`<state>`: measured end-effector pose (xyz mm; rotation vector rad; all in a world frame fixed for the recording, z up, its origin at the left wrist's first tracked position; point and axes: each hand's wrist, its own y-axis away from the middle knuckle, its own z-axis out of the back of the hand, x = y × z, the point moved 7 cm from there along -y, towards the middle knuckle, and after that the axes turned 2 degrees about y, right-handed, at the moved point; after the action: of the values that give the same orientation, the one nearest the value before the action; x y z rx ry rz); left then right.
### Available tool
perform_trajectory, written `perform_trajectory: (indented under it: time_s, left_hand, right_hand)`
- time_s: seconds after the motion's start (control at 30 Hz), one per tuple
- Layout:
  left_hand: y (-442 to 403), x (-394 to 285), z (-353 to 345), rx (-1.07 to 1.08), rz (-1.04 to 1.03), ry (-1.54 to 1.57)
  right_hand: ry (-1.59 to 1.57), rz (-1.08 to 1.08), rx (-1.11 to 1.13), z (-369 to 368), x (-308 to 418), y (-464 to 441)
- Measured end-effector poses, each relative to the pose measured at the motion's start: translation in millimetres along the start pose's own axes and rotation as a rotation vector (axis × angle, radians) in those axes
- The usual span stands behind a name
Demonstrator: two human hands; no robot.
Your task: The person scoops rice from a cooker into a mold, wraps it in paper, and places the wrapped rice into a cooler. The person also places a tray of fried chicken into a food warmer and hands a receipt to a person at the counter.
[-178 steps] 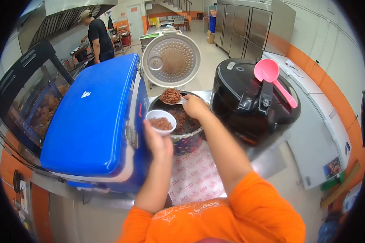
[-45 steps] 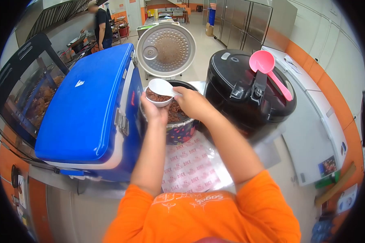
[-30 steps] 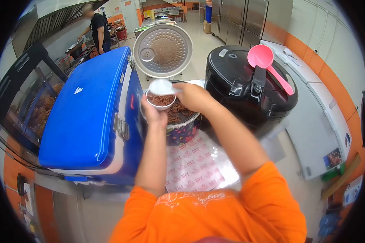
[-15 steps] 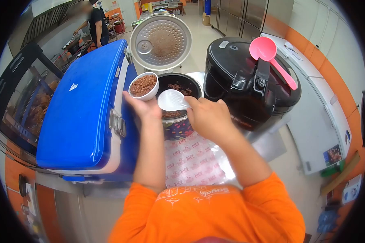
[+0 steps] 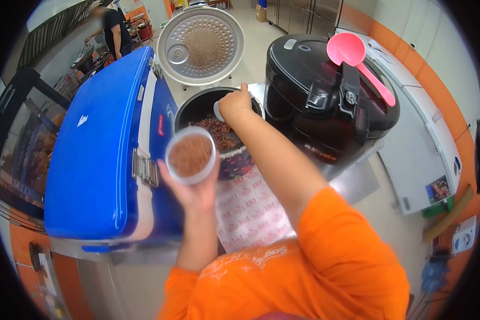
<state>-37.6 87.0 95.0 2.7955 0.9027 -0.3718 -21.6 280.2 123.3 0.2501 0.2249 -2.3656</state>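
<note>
My left hand (image 5: 196, 193) holds up a small white bowl (image 5: 193, 179) from below, its fingers around the side. Reddish-brown cooked rice (image 5: 190, 153) fills the bowl, slightly blurred. My right hand (image 5: 236, 106) is closed on a white rice paddle (image 5: 217, 111) and reaches inside the open rice cooker (image 5: 188, 109). Most of the paddle is hidden behind that hand. More dark reddish rice (image 5: 218, 134) lies at the bottom of the pot. The cooker's perforated lid (image 5: 205, 45) stands raised at the back.
A blue cooler box (image 5: 93, 154) stands close on the left. On the right is a closed black cooker (image 5: 298, 80) with a pink ladle (image 5: 349, 49) on top. Printed paper (image 5: 248, 208) covers the counter in front. A person (image 5: 113, 31) stands far left.
My right hand has moved forward into the pot with the rice paddle. My left hand has lowered the bowl toward me. The view has shifted slightly.
</note>
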Motion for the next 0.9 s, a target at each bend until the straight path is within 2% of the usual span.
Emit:
perform_trajectory:
  time_s: [0.13,0.17,0.23,0.33,0.4,0.43,0.57,0.8,0.9]
  left_hand:
    - [31.6,4.6,78.8,-0.114,0.100,-0.231]
    - [30.3,1.7,89.3,-0.127,0.090,-0.231]
    - [29.0,6.2,109.0,-0.194,0.213,-0.215]
    - [19.4,4.9,113.4,-0.222,0.206,-0.205]
    - [12.6,6.1,114.2,-0.214,0.199,-0.185]
    - [9.9,6.4,112.2,-0.203,0.191,-0.195]
    - [2.8,11.2,108.2,-0.181,0.177,-0.197]
    - [1.2,16.7,108.7,-0.121,0.157,-0.184]
    - [0.5,13.0,108.8,-0.115,0.144,-0.145]
  right_hand:
    - [-0.024,0.103,0.173,-34.0,8.8,-35.9]
    - [-0.049,0.078,0.183,-39.7,7.8,-42.2]
    - [-0.060,0.068,0.269,-55.1,5.8,-56.3]
    - [-0.119,0.118,0.429,-66.4,7.9,-59.1]
    - [-0.325,0.257,0.504,-72.3,24.8,-53.5]
    - [-0.398,0.299,0.541,-97.8,33.6,-63.8]
    - [-0.463,0.458,0.715,-97.9,43.1,-39.6]
    - [-0.796,0.362,0.770,-94.9,29.6,-22.4]
    - [-0.836,0.327,0.785,-90.7,23.9,-12.3]
